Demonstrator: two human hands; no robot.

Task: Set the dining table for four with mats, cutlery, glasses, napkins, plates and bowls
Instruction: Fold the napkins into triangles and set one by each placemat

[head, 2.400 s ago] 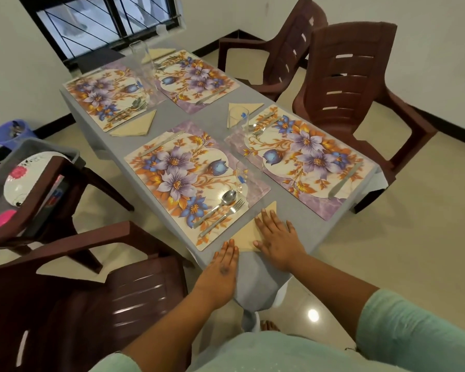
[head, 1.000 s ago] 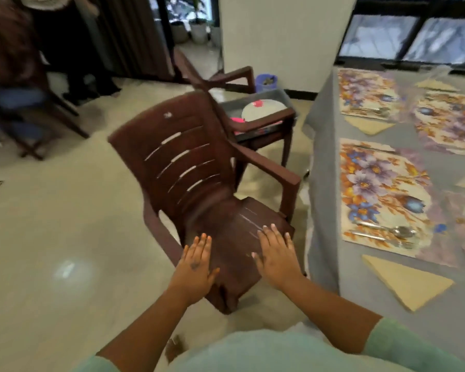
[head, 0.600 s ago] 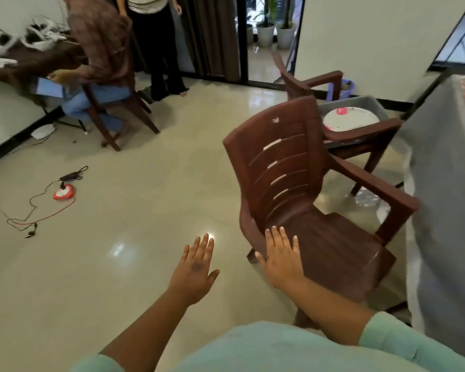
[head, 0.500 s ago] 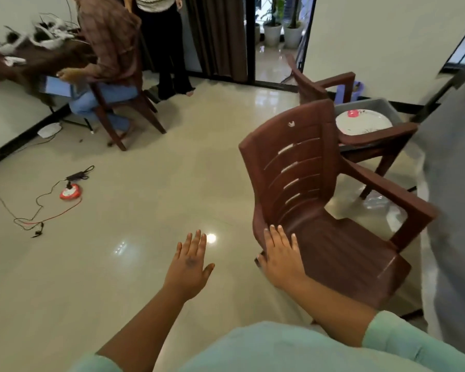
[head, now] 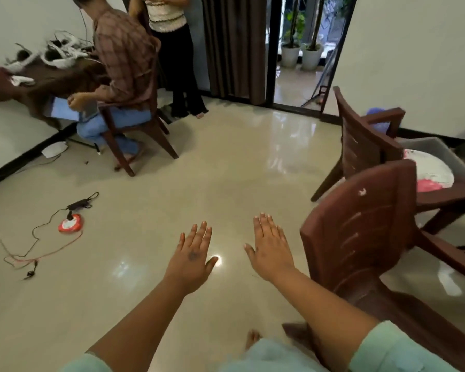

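both hands, left hand point(head: 189, 260) and right hand point(head: 270, 249), hang flat and empty; view has turned from the surface toward the plates point(head: 428, 170) in the tub point(head: 440, 147).

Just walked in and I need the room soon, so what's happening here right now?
The person wearing the camera holds nothing: the left hand and right hand are both spread open above the glossy beige floor. A dark brown plastic armchair stands just to their right. Behind it, a second brown chair carries a grey tub with a white plate with pink markings, not yet picked up.
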